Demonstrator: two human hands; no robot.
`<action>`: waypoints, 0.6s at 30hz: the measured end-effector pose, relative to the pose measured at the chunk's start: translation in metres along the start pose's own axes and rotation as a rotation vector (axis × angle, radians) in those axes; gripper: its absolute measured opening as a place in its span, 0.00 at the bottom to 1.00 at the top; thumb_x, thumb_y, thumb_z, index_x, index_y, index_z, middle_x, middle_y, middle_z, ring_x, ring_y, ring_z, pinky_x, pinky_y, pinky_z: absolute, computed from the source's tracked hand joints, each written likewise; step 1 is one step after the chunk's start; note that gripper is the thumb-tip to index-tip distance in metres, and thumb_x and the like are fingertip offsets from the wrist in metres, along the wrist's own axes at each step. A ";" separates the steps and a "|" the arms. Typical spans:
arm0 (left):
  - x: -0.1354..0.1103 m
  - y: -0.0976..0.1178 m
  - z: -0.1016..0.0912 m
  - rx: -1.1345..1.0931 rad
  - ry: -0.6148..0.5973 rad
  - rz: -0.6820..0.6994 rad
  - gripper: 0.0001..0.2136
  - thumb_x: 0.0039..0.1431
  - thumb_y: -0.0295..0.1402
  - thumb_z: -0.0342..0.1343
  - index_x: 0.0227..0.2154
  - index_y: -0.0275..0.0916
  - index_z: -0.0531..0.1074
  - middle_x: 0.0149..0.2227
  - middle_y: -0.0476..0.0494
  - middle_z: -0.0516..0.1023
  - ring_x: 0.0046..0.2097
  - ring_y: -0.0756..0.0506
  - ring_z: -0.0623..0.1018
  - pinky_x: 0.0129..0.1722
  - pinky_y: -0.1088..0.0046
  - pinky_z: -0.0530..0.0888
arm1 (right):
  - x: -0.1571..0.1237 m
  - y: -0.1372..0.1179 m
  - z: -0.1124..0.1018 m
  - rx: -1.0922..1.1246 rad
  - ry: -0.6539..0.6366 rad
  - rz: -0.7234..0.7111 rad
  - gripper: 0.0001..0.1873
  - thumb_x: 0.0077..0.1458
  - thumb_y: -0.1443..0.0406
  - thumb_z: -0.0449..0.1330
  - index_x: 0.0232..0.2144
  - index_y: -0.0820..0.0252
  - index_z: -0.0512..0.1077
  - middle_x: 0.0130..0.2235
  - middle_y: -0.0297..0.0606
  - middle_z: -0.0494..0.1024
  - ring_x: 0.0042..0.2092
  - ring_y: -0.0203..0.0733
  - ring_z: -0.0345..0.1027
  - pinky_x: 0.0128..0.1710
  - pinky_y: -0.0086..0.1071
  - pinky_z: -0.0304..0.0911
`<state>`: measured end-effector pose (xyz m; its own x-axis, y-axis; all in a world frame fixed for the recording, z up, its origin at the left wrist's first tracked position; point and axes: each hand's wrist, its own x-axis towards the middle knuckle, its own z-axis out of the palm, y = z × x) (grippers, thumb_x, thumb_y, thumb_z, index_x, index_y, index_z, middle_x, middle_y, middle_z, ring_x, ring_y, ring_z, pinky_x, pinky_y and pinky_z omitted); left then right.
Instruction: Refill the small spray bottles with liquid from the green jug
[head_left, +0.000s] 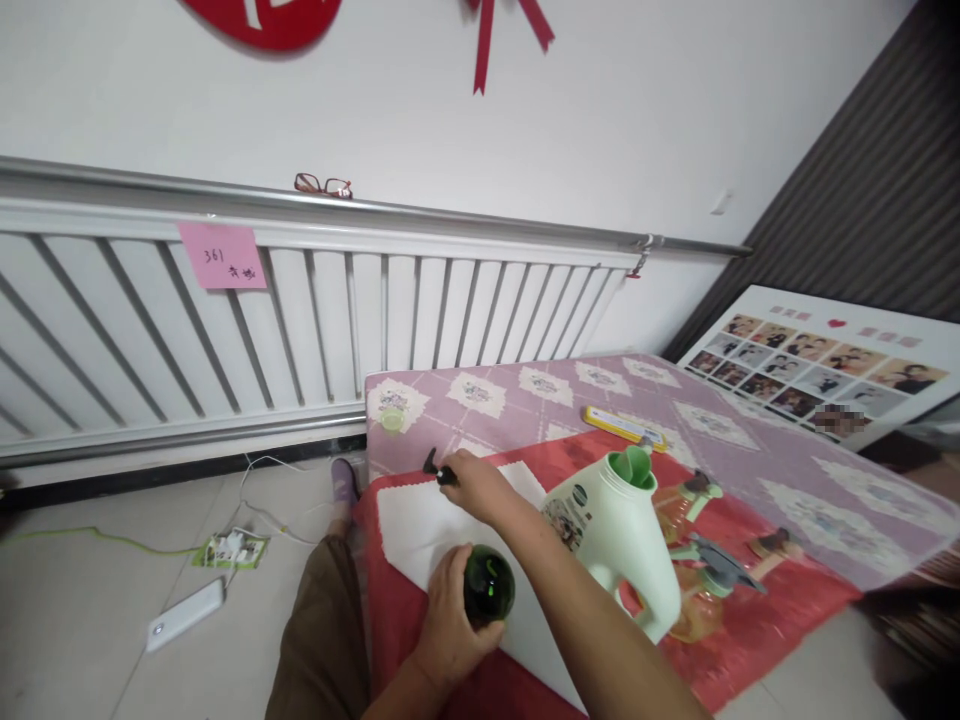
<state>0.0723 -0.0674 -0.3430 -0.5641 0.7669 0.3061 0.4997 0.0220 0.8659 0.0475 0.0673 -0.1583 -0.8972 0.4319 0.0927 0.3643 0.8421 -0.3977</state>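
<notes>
My left hand (450,620) is wrapped around a dark green, shiny, rounded bottle (489,578) low over the white sheet. My right hand (476,485) reaches across to the left, beyond the bottle. Its fingers are closed on a small black piece (444,475) that looks like a spray head; part of it is hidden in the hand. The piece and the bottle are apart. Beside my right forearm stands a pale green detergent jug (622,530) with a green top. The white sheet (409,515) lies beneath both hands.
Two spray bottles, one (701,605) nearer and one (675,510) farther, stand right of the jug on red cloth (787,610). A yellow box (624,428) and a pale green cup (391,418) lie farther back. A radiator (420,300) borders the table; cables and a power strip (229,550) lie on the floor.
</notes>
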 end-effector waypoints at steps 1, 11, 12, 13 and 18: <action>0.000 0.000 -0.001 -0.003 -0.005 0.002 0.42 0.36 0.27 0.61 0.59 0.36 0.54 0.59 0.32 0.62 0.61 0.32 0.62 0.61 0.48 0.59 | 0.008 0.000 0.011 -0.045 -0.069 0.022 0.12 0.55 0.64 0.62 0.43 0.59 0.72 0.44 0.38 0.76 0.43 0.41 0.71 0.44 0.39 0.68; 0.010 0.020 -0.015 -0.069 -0.067 -0.026 0.39 0.42 0.37 0.65 0.57 0.39 0.54 0.55 0.33 0.65 0.57 0.33 0.66 0.57 0.48 0.63 | 0.033 0.004 0.069 -0.214 -0.357 0.199 0.16 0.60 0.60 0.58 0.49 0.58 0.68 0.51 0.39 0.73 0.47 0.43 0.71 0.45 0.42 0.69; 0.009 0.019 -0.014 -0.069 -0.071 -0.027 0.39 0.41 0.37 0.65 0.57 0.39 0.54 0.56 0.33 0.65 0.57 0.33 0.66 0.58 0.48 0.63 | 0.033 0.004 0.067 -0.209 -0.343 0.193 0.16 0.60 0.60 0.58 0.49 0.58 0.68 0.51 0.39 0.73 0.47 0.43 0.71 0.45 0.42 0.69; 0.009 0.018 -0.014 -0.065 -0.073 -0.025 0.39 0.41 0.37 0.65 0.57 0.39 0.54 0.56 0.33 0.65 0.58 0.33 0.65 0.58 0.48 0.62 | 0.032 0.004 0.064 -0.202 -0.323 0.181 0.16 0.60 0.60 0.58 0.49 0.58 0.68 0.51 0.39 0.73 0.47 0.43 0.71 0.45 0.42 0.69; 0.003 0.003 -0.004 -0.013 -0.048 0.012 0.41 0.38 0.29 0.62 0.59 0.39 0.52 0.58 0.33 0.63 0.60 0.32 0.63 0.60 0.48 0.61 | 0.000 -0.007 0.032 -0.121 -0.136 0.076 0.18 0.58 0.64 0.59 0.51 0.57 0.67 0.50 0.40 0.74 0.50 0.45 0.70 0.50 0.41 0.66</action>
<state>0.0692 -0.0674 -0.3376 -0.5261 0.7968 0.2972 0.4975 0.0050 0.8674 0.0372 0.0506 -0.1847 -0.8884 0.4550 -0.0614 0.4525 0.8448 -0.2855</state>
